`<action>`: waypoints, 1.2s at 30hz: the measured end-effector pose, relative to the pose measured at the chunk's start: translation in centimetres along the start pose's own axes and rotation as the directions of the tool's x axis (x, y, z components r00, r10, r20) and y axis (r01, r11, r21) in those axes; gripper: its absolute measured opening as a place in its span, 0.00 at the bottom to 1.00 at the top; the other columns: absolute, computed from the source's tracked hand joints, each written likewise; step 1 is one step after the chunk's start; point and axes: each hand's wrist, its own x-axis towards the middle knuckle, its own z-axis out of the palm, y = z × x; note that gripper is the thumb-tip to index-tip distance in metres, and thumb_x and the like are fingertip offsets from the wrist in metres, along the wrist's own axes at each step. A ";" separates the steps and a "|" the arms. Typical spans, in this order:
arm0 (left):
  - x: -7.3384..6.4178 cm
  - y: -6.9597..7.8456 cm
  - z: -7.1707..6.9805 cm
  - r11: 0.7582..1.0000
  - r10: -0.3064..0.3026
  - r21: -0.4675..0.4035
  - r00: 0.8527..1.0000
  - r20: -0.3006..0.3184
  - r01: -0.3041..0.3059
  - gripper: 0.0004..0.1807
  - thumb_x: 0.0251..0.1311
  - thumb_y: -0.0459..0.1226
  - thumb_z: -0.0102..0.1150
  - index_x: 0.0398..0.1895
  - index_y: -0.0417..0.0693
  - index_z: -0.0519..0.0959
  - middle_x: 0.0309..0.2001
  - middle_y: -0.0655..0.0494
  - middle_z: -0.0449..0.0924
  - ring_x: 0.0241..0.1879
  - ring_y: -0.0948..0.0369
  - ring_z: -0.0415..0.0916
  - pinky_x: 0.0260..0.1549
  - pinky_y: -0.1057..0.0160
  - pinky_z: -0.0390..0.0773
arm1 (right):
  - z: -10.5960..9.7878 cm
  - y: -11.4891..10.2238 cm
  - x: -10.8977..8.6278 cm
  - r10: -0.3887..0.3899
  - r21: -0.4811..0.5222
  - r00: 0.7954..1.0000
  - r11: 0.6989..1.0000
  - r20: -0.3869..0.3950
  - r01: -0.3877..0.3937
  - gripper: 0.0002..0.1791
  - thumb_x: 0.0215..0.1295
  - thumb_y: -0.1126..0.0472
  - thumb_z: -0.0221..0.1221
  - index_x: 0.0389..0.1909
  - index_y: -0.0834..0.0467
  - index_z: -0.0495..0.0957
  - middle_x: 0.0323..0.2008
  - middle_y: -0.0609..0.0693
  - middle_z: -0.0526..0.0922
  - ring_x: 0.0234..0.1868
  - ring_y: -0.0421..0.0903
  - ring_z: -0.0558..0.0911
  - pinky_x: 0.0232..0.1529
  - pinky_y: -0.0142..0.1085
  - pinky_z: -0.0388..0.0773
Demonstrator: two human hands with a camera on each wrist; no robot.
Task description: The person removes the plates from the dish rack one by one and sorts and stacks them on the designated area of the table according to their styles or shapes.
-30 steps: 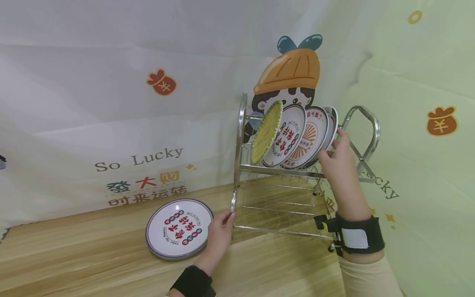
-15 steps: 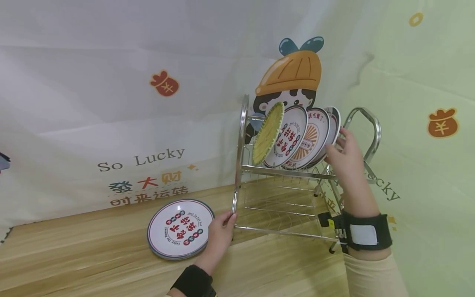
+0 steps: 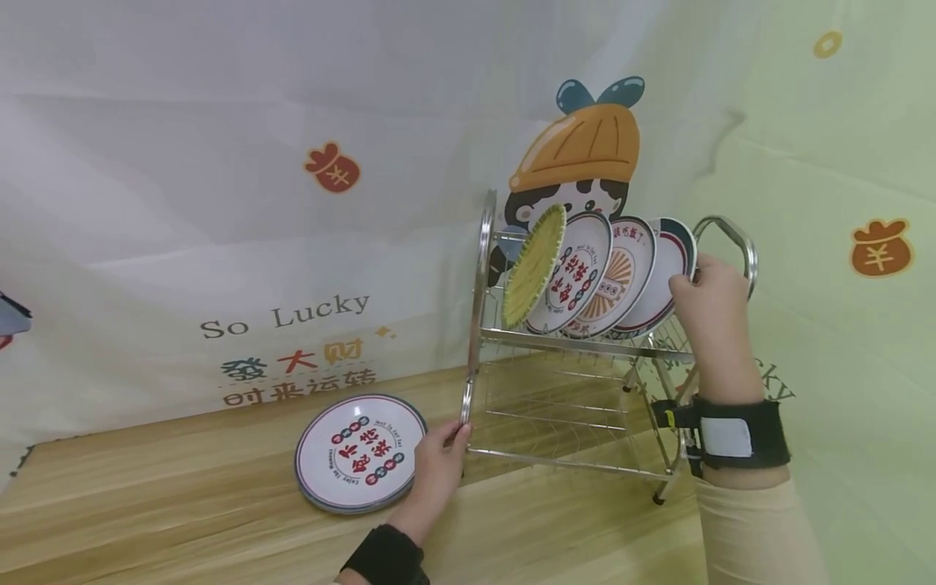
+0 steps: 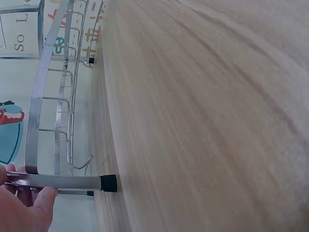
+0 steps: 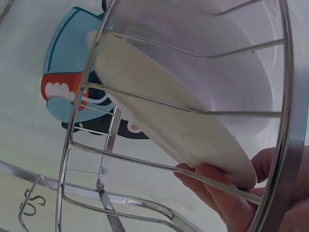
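My right hand (image 3: 712, 317) pinches the right edge of a white plate with a dark rim (image 3: 658, 284), the rightmost in the top tier of a chrome dish rack (image 3: 570, 346). From below, the right wrist view shows that plate's pale underside (image 5: 164, 106) tilted among the wires, thumb and fingers on its edge. Left of it lean a sunburst plate (image 3: 621, 272), a red-lettered plate (image 3: 572, 280) and a yellow-green fringed plate (image 3: 535, 268). Down at the rack's left leg (image 4: 72, 181), my left hand (image 3: 436, 465) grips the metal between thumb and fingers.
A small stack of red-lettered plates (image 3: 351, 455) lies on the wooden table (image 3: 183, 487), left of my left hand. The rack's lower wire tier (image 3: 556, 418) holds no plates. Behind hangs a printed cloth backdrop (image 3: 183, 203), with another cloth side at right.
My right hand has drawn the rightmost plate to the right, widening its gap from the sunburst plate and showing more of its face. My left hand keeps its grip on the rack leg.
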 end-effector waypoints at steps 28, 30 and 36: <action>0.0 0.0 0.2 1.000 0.002 0.003 1.000 -0.007 -0.002 0.11 0.54 0.43 0.55 0.39 0.51 0.78 0.37 0.57 0.79 0.41 0.58 0.74 0.45 0.54 0.72 | -3.6 3.2 -0.2 0.284 0.173 0.953 0.949 -0.103 -0.264 0.24 0.61 0.59 0.41 0.60 0.55 0.63 0.52 0.53 0.73 0.35 0.38 0.75 0.24 0.17 0.71; -0.1 0.1 0.2 1.000 -0.001 -0.002 1.000 -0.005 0.001 0.10 0.54 0.43 0.55 0.39 0.52 0.78 0.36 0.57 0.79 0.41 0.58 0.74 0.43 0.56 0.73 | -3.8 3.3 -0.4 0.301 0.197 0.946 0.942 -0.124 -0.274 0.24 0.61 0.60 0.42 0.59 0.54 0.64 0.51 0.53 0.74 0.34 0.36 0.75 0.24 0.17 0.71; -0.2 0.1 0.2 1.000 0.003 -0.009 1.000 0.004 -0.003 0.09 0.55 0.42 0.55 0.38 0.52 0.78 0.36 0.57 0.79 0.41 0.59 0.74 0.40 0.59 0.75 | -4.6 3.7 -1.1 0.389 0.368 0.910 0.875 -0.146 -0.315 0.23 0.59 0.62 0.43 0.57 0.51 0.67 0.49 0.54 0.75 0.24 0.28 0.76 0.22 0.18 0.73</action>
